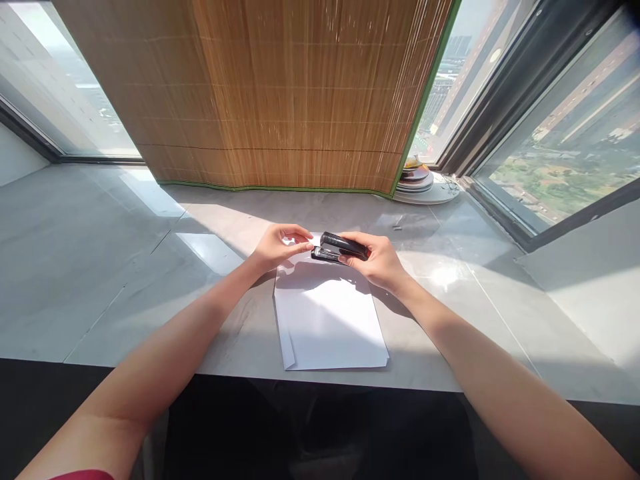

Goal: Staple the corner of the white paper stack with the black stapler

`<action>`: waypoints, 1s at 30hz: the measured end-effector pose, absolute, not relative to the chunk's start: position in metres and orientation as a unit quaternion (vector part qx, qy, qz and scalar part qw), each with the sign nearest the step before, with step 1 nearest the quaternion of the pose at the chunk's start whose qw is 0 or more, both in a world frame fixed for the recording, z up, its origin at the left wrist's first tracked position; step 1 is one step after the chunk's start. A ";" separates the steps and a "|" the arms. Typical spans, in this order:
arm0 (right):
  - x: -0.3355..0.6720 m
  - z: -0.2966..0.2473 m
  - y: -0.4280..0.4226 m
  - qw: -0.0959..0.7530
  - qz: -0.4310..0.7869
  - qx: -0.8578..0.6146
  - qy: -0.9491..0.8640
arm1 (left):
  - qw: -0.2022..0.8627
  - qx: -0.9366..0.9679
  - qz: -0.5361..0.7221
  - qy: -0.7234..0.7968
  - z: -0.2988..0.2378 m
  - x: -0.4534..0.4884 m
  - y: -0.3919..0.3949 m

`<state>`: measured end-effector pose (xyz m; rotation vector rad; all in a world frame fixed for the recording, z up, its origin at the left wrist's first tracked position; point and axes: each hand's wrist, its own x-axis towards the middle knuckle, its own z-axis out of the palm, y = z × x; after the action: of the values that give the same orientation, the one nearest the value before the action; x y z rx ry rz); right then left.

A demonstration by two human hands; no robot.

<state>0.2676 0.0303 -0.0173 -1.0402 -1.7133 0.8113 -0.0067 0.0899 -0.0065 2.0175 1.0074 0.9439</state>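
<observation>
My right hand [375, 259] is wrapped round a black stapler [345, 245], its front end pointing left. The stapler's two arms stand apart, and it lies over the far end of a stack of white paper [330, 320]. At the stack's far left corner, my left hand [285, 245] has its thumb and fingers drawn together on the paper. Its thumb tip is close beside the stapler's front; whether they touch I cannot tell. The stack lies on the grey sill, its near left corner slightly lifted and its sheets not quite even.
A bamboo blind [300, 93] hangs down behind the grey tiled sill [125, 267]. Several stacked plates [425, 190] stand at the back right by the window frame [500, 87]. A small object [397, 227] lies right of the stapler. The sill's front edge runs just below the paper.
</observation>
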 end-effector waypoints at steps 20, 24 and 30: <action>0.333 -0.031 0.073 0.426 0.152 -0.604 -0.657 | 0.234 0.754 0.378 0.484 -0.027 -0.025 0.119; 0.330 -0.030 0.070 0.413 0.163 -0.586 -0.678 | 0.267 0.734 0.399 0.481 -0.027 -0.022 0.117; 0.316 -0.021 0.060 0.386 0.148 -0.525 -0.744 | 0.267 0.747 0.383 0.473 -0.031 -0.019 0.120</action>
<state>0.3160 0.0602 -0.0213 -1.3361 -1.8940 0.3762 -0.0194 0.1203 -0.0306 2.0160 1.2754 1.0345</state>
